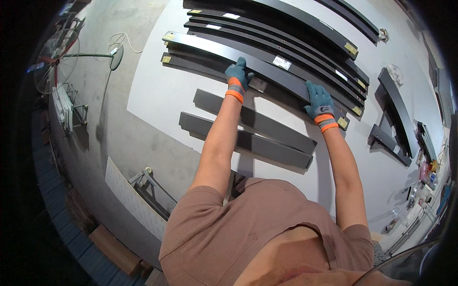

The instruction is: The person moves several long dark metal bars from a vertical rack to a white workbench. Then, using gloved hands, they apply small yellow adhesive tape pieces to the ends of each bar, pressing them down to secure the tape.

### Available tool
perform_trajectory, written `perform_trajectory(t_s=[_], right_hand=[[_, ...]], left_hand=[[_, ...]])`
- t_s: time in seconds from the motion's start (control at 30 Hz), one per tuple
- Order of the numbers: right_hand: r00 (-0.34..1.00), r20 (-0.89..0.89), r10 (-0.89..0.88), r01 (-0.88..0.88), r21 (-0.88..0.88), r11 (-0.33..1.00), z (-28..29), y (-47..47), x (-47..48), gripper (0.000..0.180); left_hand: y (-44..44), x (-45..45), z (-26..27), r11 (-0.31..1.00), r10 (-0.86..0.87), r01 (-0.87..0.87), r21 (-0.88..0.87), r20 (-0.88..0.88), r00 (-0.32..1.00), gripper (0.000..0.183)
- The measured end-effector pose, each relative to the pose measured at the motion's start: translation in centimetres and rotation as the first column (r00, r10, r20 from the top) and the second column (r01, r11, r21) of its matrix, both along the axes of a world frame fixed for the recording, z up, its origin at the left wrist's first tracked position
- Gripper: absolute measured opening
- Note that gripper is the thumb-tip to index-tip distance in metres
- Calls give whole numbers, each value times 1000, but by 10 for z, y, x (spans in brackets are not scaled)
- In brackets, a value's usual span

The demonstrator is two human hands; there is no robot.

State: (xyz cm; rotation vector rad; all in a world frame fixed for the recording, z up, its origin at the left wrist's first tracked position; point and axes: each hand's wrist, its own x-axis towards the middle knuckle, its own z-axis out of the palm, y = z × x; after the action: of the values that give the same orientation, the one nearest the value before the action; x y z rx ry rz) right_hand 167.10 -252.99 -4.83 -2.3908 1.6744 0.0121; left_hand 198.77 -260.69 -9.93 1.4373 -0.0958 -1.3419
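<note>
A long dark metal profile [209,46] lies across the white tabletop [154,89], with yellow tape at its left end. My left hand [238,73], in a teal glove with an orange and grey cuff, grips its near edge left of the middle. Further right, my right hand [319,98] in a matching glove holds the same profile, fingers laid over its top and thumb at the near side. Just below it rests another dark profile [196,66] with yellow tape and a white label [258,84]. The undersides of both hands are hidden.
Several more dark profiles [257,37] lie in a row beyond. Two shorter grey strips [275,128] [272,144] sit nearer my body. Angled dark pieces [397,103] and small items [417,195] are on the right. A fan [57,60] stands on the floor at left.
</note>
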Motion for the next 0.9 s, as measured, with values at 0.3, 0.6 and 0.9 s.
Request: perform_trajectory(t_s=[0.3,0.6,0.9], right_hand=[[999,10,34,-34,8,999,-8,-4,-4,86],[998,30,49,-50,30,998,-4,41,12,92],[997,-36,-67,70,90,994,-9,43,32,91]], left_hand=[[18,24,-10,997,-45,30,68,230,972,40],[28,31,-14,916,75,-307,257,643,762,99],[38,55,-43,946,194,-251,204,262,945,72]])
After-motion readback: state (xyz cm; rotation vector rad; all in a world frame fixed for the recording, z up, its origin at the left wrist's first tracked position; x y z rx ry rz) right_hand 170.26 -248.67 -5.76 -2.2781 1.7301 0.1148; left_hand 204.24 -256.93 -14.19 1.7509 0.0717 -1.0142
